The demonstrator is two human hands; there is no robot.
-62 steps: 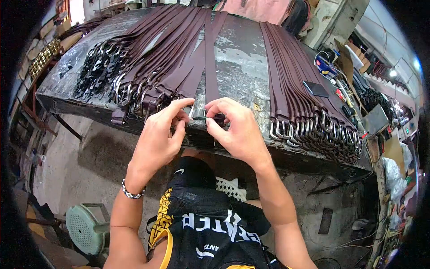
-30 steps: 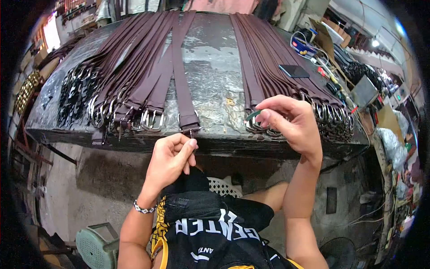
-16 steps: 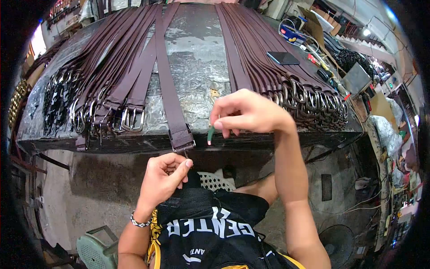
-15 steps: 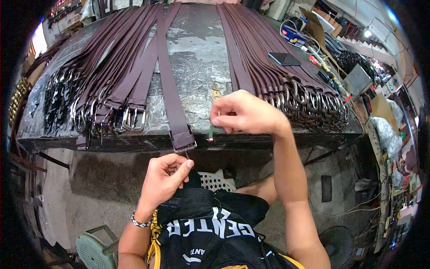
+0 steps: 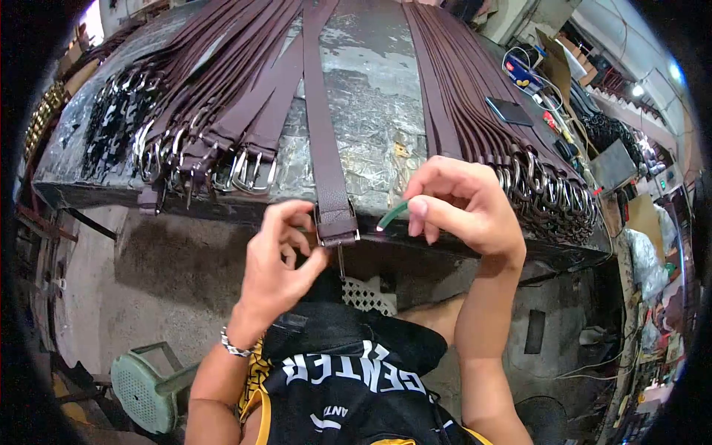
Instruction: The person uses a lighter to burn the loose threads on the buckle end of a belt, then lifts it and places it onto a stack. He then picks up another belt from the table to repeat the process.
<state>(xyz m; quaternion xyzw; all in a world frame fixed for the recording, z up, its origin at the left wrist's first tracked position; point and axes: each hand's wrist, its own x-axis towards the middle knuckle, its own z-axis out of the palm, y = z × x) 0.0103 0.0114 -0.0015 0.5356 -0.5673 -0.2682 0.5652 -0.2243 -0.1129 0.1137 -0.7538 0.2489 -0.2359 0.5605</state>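
Observation:
A dark brown belt [image 5: 324, 141] runs toward me down the work surface. Its metal buckle [image 5: 357, 236] hangs at the front edge, the prong [image 5: 342, 261] pointing down toward my lap. To the left of this buckle is my left hand [image 5: 278, 256], fingers curled but apart, the fingertips right at the buckle's side. My right hand [image 5: 471, 208] pinches a thin green strip [image 5: 393, 215] between thumb and fingers, just right of the belt. The strip's pale tip points down and left, toward the buckle.
Many brown belts [image 5: 245, 81] lie in a left bundle, with another bundle [image 5: 452, 81] on the right, buckles at the front. A phone [image 5: 509, 111] rests on the right belts. A green stool [image 5: 137, 389] stands low on the left. The black table's edge [image 5: 245, 204] runs across.
My left hand has let go of the buckle's prong and moved up beside the buckle, fingers spreading. My right hand has turned, showing more of the green strip. The view has shifted too.

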